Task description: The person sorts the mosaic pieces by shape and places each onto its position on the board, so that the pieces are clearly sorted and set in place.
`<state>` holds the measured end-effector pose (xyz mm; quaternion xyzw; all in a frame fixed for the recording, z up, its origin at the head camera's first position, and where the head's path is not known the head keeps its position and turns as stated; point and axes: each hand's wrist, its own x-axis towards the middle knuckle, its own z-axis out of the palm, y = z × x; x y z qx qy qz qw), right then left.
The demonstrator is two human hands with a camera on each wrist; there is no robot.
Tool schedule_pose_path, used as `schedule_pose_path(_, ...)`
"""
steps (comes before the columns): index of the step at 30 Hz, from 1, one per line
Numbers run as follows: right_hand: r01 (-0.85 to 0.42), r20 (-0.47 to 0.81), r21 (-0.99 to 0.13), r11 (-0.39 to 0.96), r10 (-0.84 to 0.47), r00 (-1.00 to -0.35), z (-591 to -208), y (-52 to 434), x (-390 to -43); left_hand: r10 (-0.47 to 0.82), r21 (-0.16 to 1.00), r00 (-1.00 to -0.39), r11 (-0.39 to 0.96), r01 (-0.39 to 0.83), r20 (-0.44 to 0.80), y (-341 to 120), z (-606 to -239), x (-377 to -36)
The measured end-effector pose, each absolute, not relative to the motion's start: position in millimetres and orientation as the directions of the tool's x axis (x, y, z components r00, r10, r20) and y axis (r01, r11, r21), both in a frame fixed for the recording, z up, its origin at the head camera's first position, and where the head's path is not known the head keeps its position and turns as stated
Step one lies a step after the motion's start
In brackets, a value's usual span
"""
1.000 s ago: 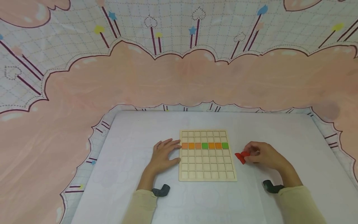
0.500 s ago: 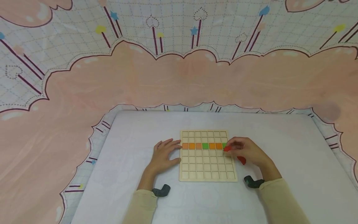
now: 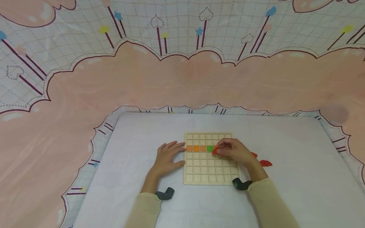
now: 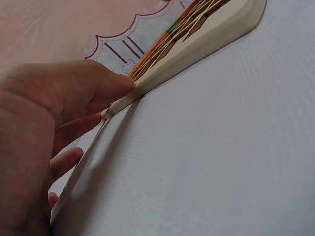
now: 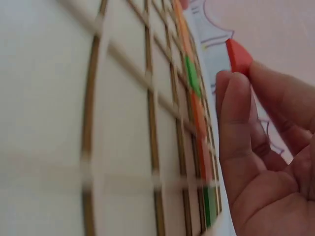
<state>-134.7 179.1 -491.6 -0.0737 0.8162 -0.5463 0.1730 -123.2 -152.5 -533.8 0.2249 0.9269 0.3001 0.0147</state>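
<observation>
The left hand (image 3: 166, 157) lies flat on the desk (image 3: 137, 142) with its fingers straight and slightly spread, fingertips pressed against the left edge of the wooden grid board (image 3: 211, 172); the left wrist view shows the thumb (image 4: 106, 83) touching the board's rim. The right hand (image 3: 235, 152) hovers over the board's third row, fingers curled, pinching a small red piece (image 3: 214, 151) between thumb and fingertips; the right wrist view shows that red piece (image 5: 238, 55) held just above the coloured row. That row holds orange tiles (image 3: 196, 148) and a green tile (image 3: 209, 148). More red pieces (image 3: 265, 163) lie on the desk, just right of the board.
</observation>
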Motion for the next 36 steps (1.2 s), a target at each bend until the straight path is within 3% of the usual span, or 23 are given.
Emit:
schedule_pose_path(10, 0.168, -0.27, -0.934, 0.315, -0.314, -0.91, -489, 136, -141, 0.427, 0.554, -0.899, 0.727, 0.406, 0.099, -152, -533, -124)
schedule_pose_path(19, 0.124, -0.242, -0.927, 0.354, -0.312, -0.919, -497, 109, -144, 0.428, 0.553, -0.898, 0.726, 0.41, 0.104, -153, -535, -124)
schedule_pose_path(27, 0.172, -0.26, -0.946, 0.276, -0.327, -0.909, -498, 91, -145, 0.433, 0.547, -0.897, 0.731, 0.409, 0.092, -153, -537, -125)
schedule_pose_path(36, 0.221, -0.317, -0.921, 0.322, -0.287, -0.904, -503, 86, -151, 0.435, 0.553, -0.897, 0.729, 0.403, 0.079, -154, -536, -125)
